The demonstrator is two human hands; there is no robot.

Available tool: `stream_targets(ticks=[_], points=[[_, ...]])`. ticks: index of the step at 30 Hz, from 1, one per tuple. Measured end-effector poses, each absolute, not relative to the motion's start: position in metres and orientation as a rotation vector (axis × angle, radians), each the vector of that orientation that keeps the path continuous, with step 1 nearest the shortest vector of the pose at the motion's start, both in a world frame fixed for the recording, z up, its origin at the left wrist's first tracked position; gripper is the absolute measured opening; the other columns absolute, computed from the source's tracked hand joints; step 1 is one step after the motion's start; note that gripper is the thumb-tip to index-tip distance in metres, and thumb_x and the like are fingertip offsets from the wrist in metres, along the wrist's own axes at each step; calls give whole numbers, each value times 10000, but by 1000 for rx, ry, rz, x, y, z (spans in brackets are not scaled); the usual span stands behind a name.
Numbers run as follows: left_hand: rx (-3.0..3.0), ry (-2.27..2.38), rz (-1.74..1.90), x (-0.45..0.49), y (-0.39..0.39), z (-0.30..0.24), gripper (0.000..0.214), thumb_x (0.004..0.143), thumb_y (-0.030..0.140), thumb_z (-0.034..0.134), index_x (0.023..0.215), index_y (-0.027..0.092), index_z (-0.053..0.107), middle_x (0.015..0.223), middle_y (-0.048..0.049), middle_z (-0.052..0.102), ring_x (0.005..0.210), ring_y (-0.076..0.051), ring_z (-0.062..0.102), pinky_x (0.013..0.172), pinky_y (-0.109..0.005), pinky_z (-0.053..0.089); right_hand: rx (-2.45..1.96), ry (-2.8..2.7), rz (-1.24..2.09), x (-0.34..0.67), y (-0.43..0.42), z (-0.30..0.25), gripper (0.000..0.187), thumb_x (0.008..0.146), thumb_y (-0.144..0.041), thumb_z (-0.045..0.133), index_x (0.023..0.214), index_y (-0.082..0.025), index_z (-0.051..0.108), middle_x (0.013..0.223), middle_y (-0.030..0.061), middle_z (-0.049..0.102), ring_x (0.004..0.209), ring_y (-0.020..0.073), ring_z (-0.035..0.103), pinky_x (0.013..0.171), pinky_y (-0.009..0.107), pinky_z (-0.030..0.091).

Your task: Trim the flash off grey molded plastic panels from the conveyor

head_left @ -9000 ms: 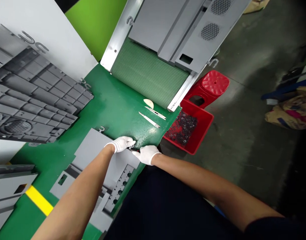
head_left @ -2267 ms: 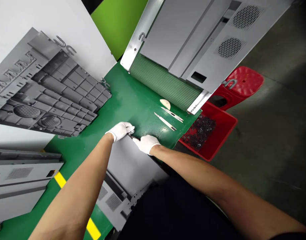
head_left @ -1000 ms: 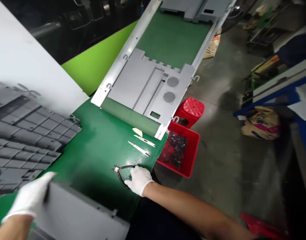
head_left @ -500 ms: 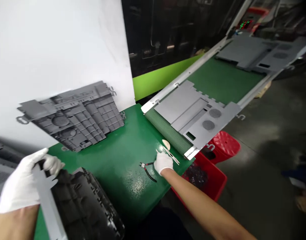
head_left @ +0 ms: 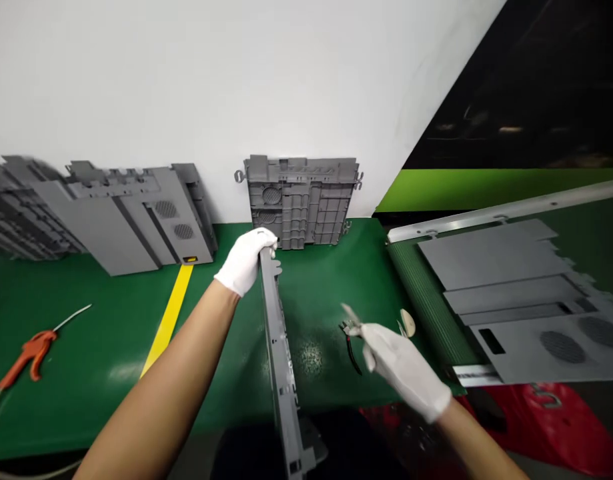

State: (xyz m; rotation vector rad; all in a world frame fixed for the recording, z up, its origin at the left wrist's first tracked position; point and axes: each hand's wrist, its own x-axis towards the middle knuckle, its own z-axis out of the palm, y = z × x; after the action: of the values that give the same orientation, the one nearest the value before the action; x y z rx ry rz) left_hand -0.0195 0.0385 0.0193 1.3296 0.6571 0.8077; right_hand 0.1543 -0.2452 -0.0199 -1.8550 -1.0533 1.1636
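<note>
My gloved left hand (head_left: pixel 249 260) is closed on the upper end of a grey plastic panel (head_left: pixel 281 360), held edge-on over the green table. My gloved right hand (head_left: pixel 399 360) grips a short, flat, blade-like tool (head_left: pixel 351 313), blurred by motion. Just beneath its tip lie cutting pliers (head_left: pixel 353 357) with dark handles, partly covered by the hand. A pale half-round piece (head_left: pixel 408 323) rests beyond my right hand, beside a thin metal tool mostly hidden by the glove. Another grey panel (head_left: pixel 301 207) leans on the white wall, ribbed side facing me.
More grey panels (head_left: pixel 131 227) lean along the wall at left. An orange air blow gun (head_left: pixel 31 353) lies on the green table (head_left: pixel 106 320) near a yellow stripe (head_left: pixel 169 320). At right, a conveyor (head_left: pixel 421 293) carries a grey panel (head_left: pixel 526 300). Red plastic (head_left: pixel 561 420) shows below it.
The view has swung left. My left hand has turned its panel upright and edge-on in front of me. My right hand has lifted from the tabletop with the blade-like tool.
</note>
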Motion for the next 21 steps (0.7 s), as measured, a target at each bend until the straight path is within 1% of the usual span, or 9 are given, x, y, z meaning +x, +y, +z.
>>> stream_targets(ticks=[1, 2, 5, 7, 9, 11, 13, 16, 21], points=[[1329, 647, 814, -21, 41, 16, 90, 741, 229, 606, 674, 170, 596, 649, 0, 555, 609, -122, 499, 610, -247, 412, -1822, -1197, 1200, 137, -245, 8, 434, 997, -506, 342, 731, -216, 524, 635, -36, 506, 613, 128, 507, 634, 263, 441], [1328, 638, 816, -22, 43, 14, 91, 743, 232, 602, 676, 171, 598, 653, 0, 557, 608, -124, 499, 614, -251, 415, -1786, -1339, 1241, 121, -244, 33, 437, 997, -502, 358, 687, -219, 483, 630, -43, 505, 616, 122, 509, 652, 254, 442], [1328, 610, 825, -24, 46, 9, 97, 740, 242, 602, 674, 172, 596, 657, 1, 558, 603, -127, 498, 625, -264, 428, -1754, -1654, 1229, 88, -242, 78, 389, 1009, -460, 341, 734, -245, 512, 651, -52, 570, 578, 113, 534, 556, 224, 418], [1315, 593, 832, -25, 47, 8, 98, 732, 241, 609, 667, 172, 587, 645, 5, 547, 587, -124, 488, 612, -265, 426, -1817, -1829, 1030, 77, -241, 85, 393, 1002, -462, 349, 717, -255, 524, 628, -54, 596, 506, 108, 529, 450, 231, 350], [1298, 583, 838, -26, 47, 8, 104, 722, 243, 619, 659, 173, 576, 634, 8, 535, 575, -123, 478, 592, -266, 420, -1944, -1947, 742, 70, -240, 83, 444, 990, -495, 374, 644, -245, 495, 540, -56, 559, 409, 103, 470, 385, 264, 255], [1290, 585, 850, -28, 47, 8, 116, 717, 252, 623, 651, 176, 566, 630, 9, 528, 570, -124, 475, 580, -269, 418, -2056, -2026, 470, 63, -238, 81, 489, 982, -518, 394, 588, -234, 457, 468, -55, 503, 353, 101, 408, 383, 296, 203], [1294, 595, 864, -30, 46, 8, 127, 716, 261, 622, 642, 179, 558, 628, 9, 525, 572, -126, 474, 578, -272, 415, -2095, -2117, 274, 58, -236, 83, 498, 984, -509, 401, 571, -234, 442, 444, -49, 484, 343, 108, 395, 403, 319, 184], [1295, 616, 865, -33, 46, 7, 140, 716, 273, 628, 642, 181, 553, 632, 9, 526, 574, -125, 468, 574, -274, 399, -2085, -2248, 144, 51, -236, 88, 479, 993, -470, 395, 577, -238, 445, 444, -34, 501, 343, 119, 408, 421, 345, 145], [1294, 604, 888, -37, 47, 6, 163, 712, 277, 644, 635, 183, 536, 636, 15, 514, 580, -120, 449, 585, -281, 389, -2067, -2371, 80, 42, -244, 90, 360, 973, -387, 447, 644, -242, 467, 459, -40, 519, 345, 123, 446, 413, 327, 133]])
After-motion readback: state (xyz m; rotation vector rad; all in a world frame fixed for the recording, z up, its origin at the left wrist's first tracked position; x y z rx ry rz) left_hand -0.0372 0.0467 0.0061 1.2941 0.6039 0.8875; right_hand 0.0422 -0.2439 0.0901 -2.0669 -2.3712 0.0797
